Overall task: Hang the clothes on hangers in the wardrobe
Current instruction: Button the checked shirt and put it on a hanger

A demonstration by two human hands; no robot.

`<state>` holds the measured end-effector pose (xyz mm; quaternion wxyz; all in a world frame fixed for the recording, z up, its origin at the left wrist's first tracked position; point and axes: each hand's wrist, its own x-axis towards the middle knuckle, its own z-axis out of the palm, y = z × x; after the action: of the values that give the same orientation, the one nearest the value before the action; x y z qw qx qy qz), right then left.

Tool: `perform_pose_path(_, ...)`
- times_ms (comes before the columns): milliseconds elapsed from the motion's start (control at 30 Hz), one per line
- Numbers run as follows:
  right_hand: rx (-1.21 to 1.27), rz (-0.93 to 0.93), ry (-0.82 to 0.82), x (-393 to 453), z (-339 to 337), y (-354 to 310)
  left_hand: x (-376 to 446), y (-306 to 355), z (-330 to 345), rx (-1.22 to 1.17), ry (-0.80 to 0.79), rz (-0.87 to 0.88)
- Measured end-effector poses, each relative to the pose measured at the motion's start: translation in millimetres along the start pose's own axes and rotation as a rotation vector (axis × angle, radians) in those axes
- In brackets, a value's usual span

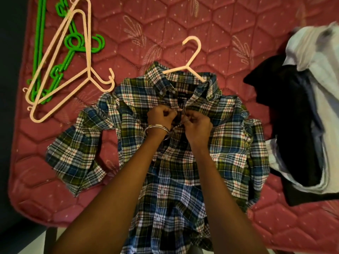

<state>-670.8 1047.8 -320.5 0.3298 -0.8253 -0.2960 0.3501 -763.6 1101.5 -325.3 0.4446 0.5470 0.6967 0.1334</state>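
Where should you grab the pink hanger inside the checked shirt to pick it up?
Take the pink hanger by its bare neck and hook, coming from the top edge of the bed. Only that part pokes out of the collar; the plaid shirt hides its arms, so probably shirt and hanger lift together.

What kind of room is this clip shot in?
Most likely a bedroom: a plaid shirt lies on a pink quilted mattress, with loose hangers and a heap of clothes beside it.

shirt [170, 143] on mattress [211, 33], spare hangers [60, 61] left, clothes pile [302, 116] right
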Motion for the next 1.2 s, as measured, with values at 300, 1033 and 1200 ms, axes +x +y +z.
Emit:
perform_pose_path(300,-0.094,-0.259,0.028,-3.2,-2.2,-5.4,4.1,7.4,-13.2,-0.043,-0.141,0.079)
perform_pose_path(1033,0.396,0.047,-0.139,-1.2,4.3,6.0,2.1,1.0,-6.9,-0.088,-0.030,0.170)
perform_pose_path(1200,0.430,0.101,-0.144,6.0,-0.5,-2.9,3.5,-1.0,-6.6,-0.115,-0.033,0.158)
